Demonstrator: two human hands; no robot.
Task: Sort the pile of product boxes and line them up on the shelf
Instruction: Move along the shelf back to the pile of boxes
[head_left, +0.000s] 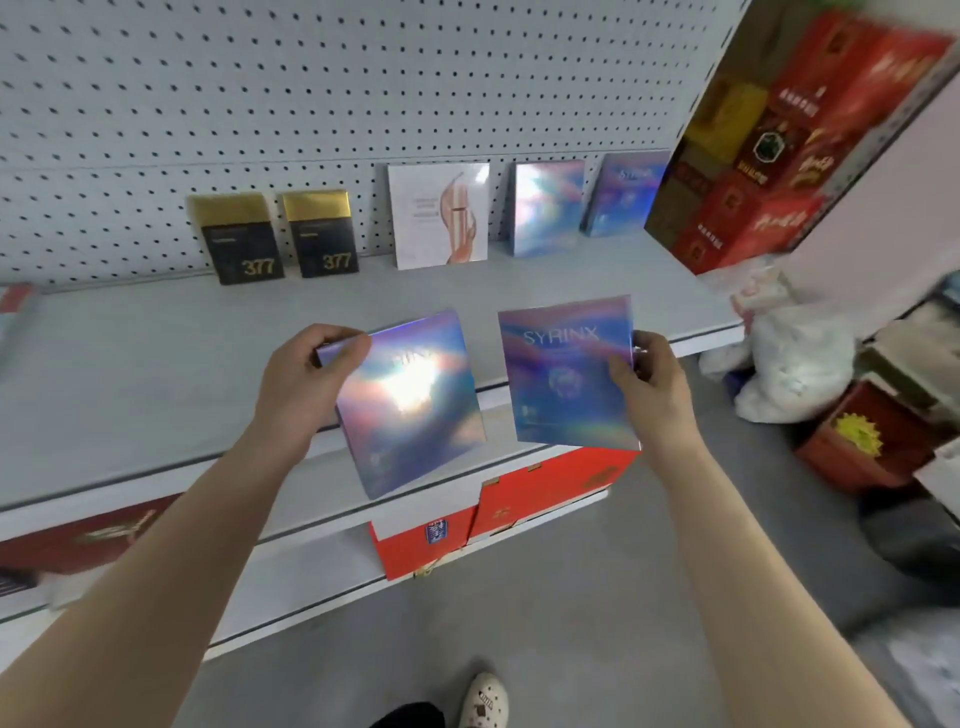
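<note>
Our left hand (311, 379) pinches the left shiny box (415, 410) by a corner, right hand (652, 387) pinches the right shiny box (569, 374) by its edge, both over the shelf (156, 364) front. Thin grips, so 1 could slip & drop.

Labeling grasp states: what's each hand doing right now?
Left hand: grips a holographic box at its top-left corner.
Right hand: grips the SYRINX box at its right edge.

Both bare forearms reach forward; left hand (311, 382) pinches holographic box (415, 410) at upper left corner, thumb on front; right hand (649, 387) pinches SYRINX box (566, 374) at right edge.
</note>
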